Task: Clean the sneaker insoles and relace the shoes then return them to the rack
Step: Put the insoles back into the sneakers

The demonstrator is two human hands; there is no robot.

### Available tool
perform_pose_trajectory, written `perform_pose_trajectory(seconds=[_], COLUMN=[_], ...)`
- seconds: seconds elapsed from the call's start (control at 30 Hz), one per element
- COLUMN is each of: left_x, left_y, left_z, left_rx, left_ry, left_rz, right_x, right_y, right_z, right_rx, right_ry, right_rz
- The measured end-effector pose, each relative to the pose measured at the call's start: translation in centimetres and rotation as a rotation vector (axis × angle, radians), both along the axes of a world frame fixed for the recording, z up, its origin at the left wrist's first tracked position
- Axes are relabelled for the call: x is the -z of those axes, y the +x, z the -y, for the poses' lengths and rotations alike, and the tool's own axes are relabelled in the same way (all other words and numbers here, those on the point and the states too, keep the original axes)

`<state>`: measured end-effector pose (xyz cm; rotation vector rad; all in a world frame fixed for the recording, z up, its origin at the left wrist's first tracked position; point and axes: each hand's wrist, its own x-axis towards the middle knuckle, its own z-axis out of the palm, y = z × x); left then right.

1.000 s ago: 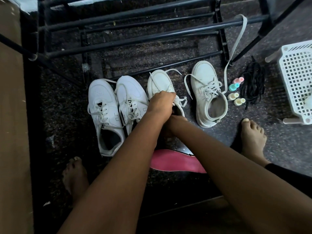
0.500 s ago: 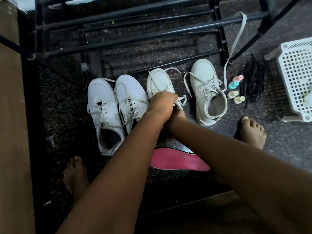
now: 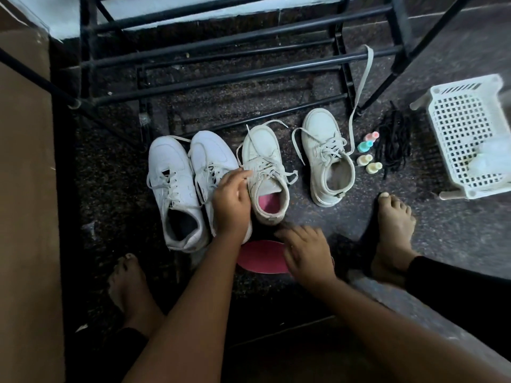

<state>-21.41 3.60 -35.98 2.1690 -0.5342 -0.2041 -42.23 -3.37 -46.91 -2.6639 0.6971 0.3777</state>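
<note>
Several white sneakers stand in a row on the dark floor before the black rack. The third sneaker shows a pink insole inside its opening. My left hand rests against that sneaker's left side, fingers curled by its laces. My right hand hovers with spread fingers over a loose pink insole lying on the floor behind the shoe. The rightmost sneaker has a long lace draped up over a rack bar. The two left sneakers are laced.
Small coloured bottles and a bundle of black laces lie right of the shoes. A white plastic basket stands at far right. My bare feet flank the work area. A brown panel borders the left.
Both hands were together at the third sneaker's opening. Now the right hand has drawn back over the loose pink insole, and the sneaker's opening with a pink insole inside is exposed.
</note>
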Motion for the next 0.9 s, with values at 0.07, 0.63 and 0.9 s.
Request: perform_pose_trajectory(seconds=[0.07,0.63,0.9], left_x=[-0.6,1.4,-2.5], left_y=[-1.1,-13.1,-11.6], left_z=[-1.1,-5.7,1.6], left_rx=[-0.346,-0.803,-0.928], left_ry=[-0.193,0.084,-0.277], left_rz=[-0.105,-1.034,-1.040], right_x=[-12.6,-11.3,-20.7], right_y=[1.4,-1.1,-0.9], right_z=[-2.3,-0.2,8.2], right_rx=[0.059,0.005,0.308], right_ry=[0.225,0.342,0.335], right_rz=[0.061,-0.281,-0.009])
